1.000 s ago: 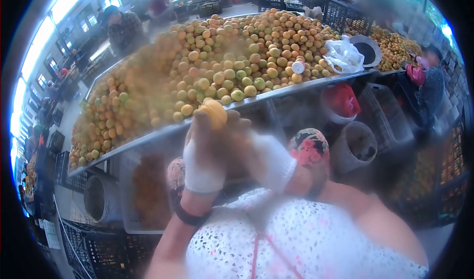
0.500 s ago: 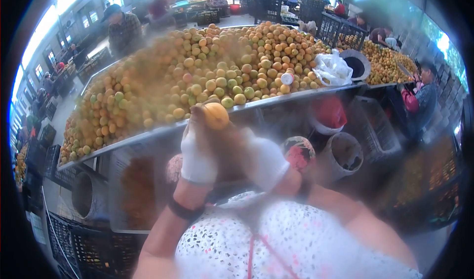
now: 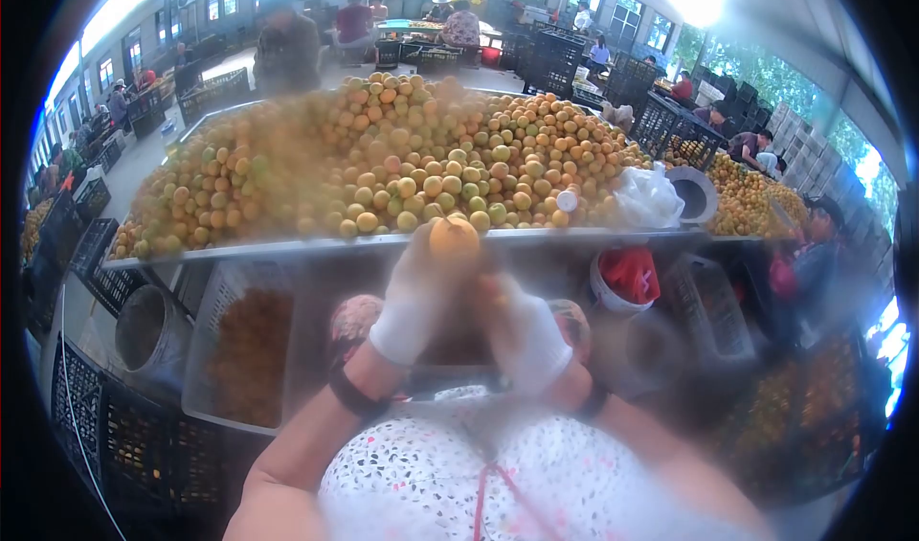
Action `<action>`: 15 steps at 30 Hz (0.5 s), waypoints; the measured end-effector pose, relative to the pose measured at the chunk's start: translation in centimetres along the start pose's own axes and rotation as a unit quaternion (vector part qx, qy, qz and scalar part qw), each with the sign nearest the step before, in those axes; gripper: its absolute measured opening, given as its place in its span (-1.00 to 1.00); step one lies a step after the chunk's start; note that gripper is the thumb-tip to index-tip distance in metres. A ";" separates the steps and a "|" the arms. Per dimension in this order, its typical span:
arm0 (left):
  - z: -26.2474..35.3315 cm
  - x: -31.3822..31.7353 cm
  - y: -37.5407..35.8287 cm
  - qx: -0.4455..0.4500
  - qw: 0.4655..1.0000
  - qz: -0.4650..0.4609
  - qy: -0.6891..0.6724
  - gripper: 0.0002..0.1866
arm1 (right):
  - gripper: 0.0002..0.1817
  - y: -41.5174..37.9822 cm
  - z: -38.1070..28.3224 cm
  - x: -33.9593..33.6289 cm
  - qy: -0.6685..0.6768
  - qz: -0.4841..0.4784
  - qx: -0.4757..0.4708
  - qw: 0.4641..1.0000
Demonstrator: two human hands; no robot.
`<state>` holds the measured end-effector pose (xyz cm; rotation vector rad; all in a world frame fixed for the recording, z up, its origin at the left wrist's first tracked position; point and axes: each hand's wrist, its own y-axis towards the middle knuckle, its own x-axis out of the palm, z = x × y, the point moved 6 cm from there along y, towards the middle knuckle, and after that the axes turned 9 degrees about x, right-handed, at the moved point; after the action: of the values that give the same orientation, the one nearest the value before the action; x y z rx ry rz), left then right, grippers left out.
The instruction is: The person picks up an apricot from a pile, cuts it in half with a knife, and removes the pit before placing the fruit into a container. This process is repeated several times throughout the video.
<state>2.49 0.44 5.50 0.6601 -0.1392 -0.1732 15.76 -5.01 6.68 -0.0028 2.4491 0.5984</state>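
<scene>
My left hand [image 3: 407, 297], in a white glove, grips a round orange-yellow apricot [image 3: 454, 237] at its fingertips, in front of the table's near edge. Close below and to the right is my right hand [image 3: 525, 330], also gloved in white. Its fingers are smeared by a blurry patch, with a hint of orange at their tips, so I cannot make out whether it holds anything. Beyond both hands, a large heap of apricots [image 3: 450, 185], orange to greenish, covers the metal-edged table [image 3: 574, 237].
A white plastic bag [image 3: 647, 196] and a small white round lid [image 3: 567, 201] lie by the heap. Below stand a fruit-filled crate [image 3: 201, 378], a bucket [image 3: 144, 330] and a white bucket with a red bag [image 3: 630, 278]. Black crates [image 3: 115, 426] line the left; other people work around.
My view has tilted up and shifted, showing more of the room. Both hands stay close together, the left still holding the apricot; the right has turned more upright.
</scene>
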 end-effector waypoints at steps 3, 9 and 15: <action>-0.7 0.2 -0.7 -0.096 0.993 0.034 -0.055 -0.46 | -0.80 0.0 -0.8 0.0 -0.007 0.001 -0.007 1.000; -0.9 -0.6 0.0 -0.012 0.999 -0.001 0.041 -0.76 | -0.80 0.2 -1.1 0.3 0.051 -0.006 0.022 0.998; -1.6 -1.5 -0.8 0.002 1.000 0.008 0.002 -0.27 | -0.78 0.5 -0.3 1.6 0.019 -0.013 0.028 0.999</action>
<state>1.23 1.03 3.64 0.6625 -0.1410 -0.1564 14.23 -4.46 6.23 -0.0234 2.4973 0.5237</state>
